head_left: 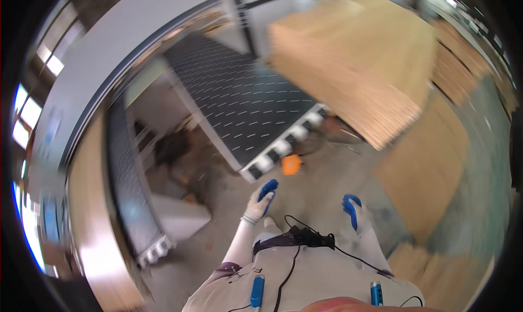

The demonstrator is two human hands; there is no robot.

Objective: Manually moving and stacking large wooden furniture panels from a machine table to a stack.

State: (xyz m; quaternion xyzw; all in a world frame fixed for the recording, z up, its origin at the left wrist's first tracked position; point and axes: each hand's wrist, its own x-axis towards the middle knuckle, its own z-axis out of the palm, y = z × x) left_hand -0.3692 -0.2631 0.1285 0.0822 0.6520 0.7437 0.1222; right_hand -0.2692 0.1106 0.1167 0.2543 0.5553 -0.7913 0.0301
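Observation:
My left hand (260,201), in a white work glove with blue coating, hangs open and holds nothing. It is near the front corner of a black machine table (239,94) marked with rows of short white dashes, apart from it. My right hand (357,213), gloved the same way, is held out over the floor with its fingers loosely bent away from the thumb, gripping nothing. It is below a large stack of wooden boards (354,45), also without touching. Motion blurs the finer detail of both hands.
An orange object (291,164) is by the table's black-and-white front edge. Another dark table (131,181) and a long wooden panel (95,219) stand on the left. A brown sheet (425,165) lies on the right floor. Black cables (311,237) hang at my waist.

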